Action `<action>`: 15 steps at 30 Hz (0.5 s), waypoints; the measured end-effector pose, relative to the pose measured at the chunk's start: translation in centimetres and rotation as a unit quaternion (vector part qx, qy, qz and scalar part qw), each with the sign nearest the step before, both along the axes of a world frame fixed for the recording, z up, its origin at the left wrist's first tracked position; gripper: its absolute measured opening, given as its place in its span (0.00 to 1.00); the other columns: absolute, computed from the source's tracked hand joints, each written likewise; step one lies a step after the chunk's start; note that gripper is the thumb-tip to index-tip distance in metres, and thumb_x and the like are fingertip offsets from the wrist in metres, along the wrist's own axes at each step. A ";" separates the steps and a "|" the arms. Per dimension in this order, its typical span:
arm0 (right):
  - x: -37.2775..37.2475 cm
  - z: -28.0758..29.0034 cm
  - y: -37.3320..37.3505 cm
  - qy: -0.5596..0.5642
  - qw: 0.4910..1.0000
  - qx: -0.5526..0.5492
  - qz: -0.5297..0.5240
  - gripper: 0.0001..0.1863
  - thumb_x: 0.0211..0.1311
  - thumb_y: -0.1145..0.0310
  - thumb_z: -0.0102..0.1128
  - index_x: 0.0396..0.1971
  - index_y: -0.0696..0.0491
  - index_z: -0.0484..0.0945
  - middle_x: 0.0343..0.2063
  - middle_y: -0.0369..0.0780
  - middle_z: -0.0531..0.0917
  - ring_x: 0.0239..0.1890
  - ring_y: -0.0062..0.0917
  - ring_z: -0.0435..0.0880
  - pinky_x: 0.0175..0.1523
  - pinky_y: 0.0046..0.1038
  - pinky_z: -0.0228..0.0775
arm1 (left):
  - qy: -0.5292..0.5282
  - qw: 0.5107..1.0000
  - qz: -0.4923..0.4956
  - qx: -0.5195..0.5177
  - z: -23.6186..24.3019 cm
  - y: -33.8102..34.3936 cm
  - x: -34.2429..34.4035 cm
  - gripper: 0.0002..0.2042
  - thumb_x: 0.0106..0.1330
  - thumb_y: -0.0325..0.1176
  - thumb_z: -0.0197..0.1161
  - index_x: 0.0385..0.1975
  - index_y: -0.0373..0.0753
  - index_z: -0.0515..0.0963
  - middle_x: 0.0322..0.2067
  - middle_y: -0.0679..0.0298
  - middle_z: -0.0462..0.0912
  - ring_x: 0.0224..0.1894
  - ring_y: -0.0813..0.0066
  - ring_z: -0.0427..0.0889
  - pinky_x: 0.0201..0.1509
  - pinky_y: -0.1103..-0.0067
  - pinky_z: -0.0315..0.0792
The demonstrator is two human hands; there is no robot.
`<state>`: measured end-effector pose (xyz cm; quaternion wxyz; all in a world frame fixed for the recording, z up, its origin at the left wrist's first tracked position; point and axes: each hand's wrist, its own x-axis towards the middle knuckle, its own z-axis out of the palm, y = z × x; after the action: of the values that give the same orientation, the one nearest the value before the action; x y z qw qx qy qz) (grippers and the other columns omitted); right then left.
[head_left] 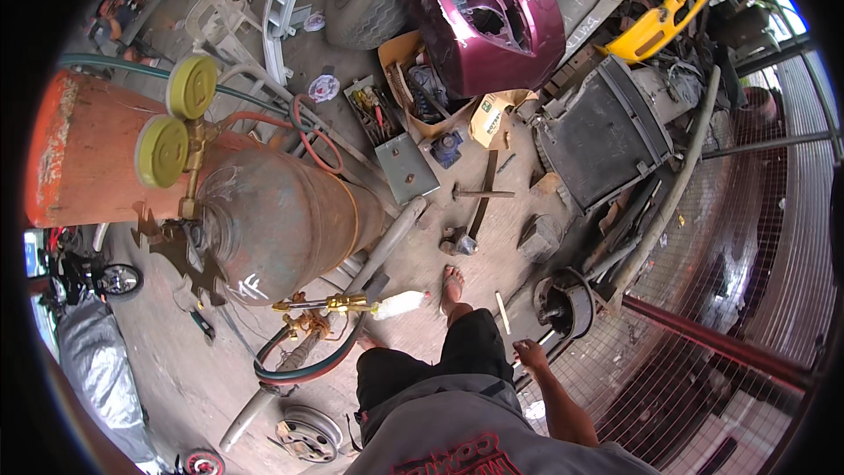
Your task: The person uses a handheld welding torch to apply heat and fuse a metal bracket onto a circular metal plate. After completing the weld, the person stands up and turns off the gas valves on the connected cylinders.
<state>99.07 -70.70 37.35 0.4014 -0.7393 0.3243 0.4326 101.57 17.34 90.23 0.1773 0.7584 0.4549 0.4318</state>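
Note:
My right hand (530, 355) hangs low beside my right thigh, its fingers curled. What it holds, if anything, is too small to make out. Just ahead of it, a thin pale strip (502, 312) shows against the floor. My left hand is out of sight. To my left stands a rusty gas cylinder (272, 211) with a brass regulator (195, 158) and two yellow-rimmed gauges (162, 151). A brass gas torch (343, 303) and a white plastic bottle (403, 303) are near its base, left of my feet.
An orange cylinder (97, 149) stands behind the rusty one, with hoses (308, 376) looping low. Ahead lie a hammer (483, 194), a grey metal box (407, 167) and a maroon bumper (514, 44). Right are a round metal drum (564, 306) and wire mesh (686, 369). A wheel rim (308, 435) lies left.

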 end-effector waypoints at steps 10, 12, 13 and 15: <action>4.4 1.4 -9.9 0.056 0.998 0.034 0.007 0.20 0.74 0.53 0.61 0.52 0.56 0.80 0.35 0.39 0.89 0.32 0.23 0.89 0.30 0.26 0.75 | 0.037 0.994 0.096 -0.039 -4.9 -7.9 -7.0 0.33 0.73 0.51 0.60 0.66 0.27 0.70 0.69 0.36 0.62 0.74 0.48 0.58 0.75 0.49 0.57; 5.6 1.5 -10.6 0.058 0.998 0.036 0.011 0.21 0.74 0.53 0.61 0.53 0.54 0.79 0.36 0.40 0.89 0.33 0.24 0.89 0.32 0.27 0.76 | 0.042 0.993 0.103 -0.044 -5.2 -8.5 -7.5 0.33 0.73 0.51 0.59 0.65 0.27 0.70 0.69 0.36 0.62 0.74 0.48 0.59 0.75 0.49 0.57; 6.5 1.8 -10.6 0.061 0.998 0.034 0.010 0.21 0.74 0.52 0.61 0.53 0.54 0.79 0.36 0.40 0.89 0.34 0.24 0.89 0.33 0.27 0.76 | 0.041 0.993 0.106 -0.044 -5.4 -8.9 -7.7 0.32 0.73 0.51 0.59 0.65 0.27 0.70 0.69 0.36 0.63 0.74 0.48 0.59 0.74 0.49 0.58; 8.0 2.6 -10.5 0.067 0.997 0.025 -0.001 0.21 0.73 0.51 0.62 0.54 0.52 0.79 0.37 0.41 0.89 0.35 0.25 0.89 0.36 0.28 0.77 | 0.039 0.992 0.111 -0.046 -6.1 -9.1 -7.8 0.32 0.73 0.50 0.59 0.65 0.28 0.70 0.69 0.37 0.63 0.73 0.48 0.60 0.74 0.50 0.58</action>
<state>107.10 -81.23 39.90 0.3976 -0.6982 0.3401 0.4886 93.76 8.24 84.18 0.1451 0.7106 0.5623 0.3973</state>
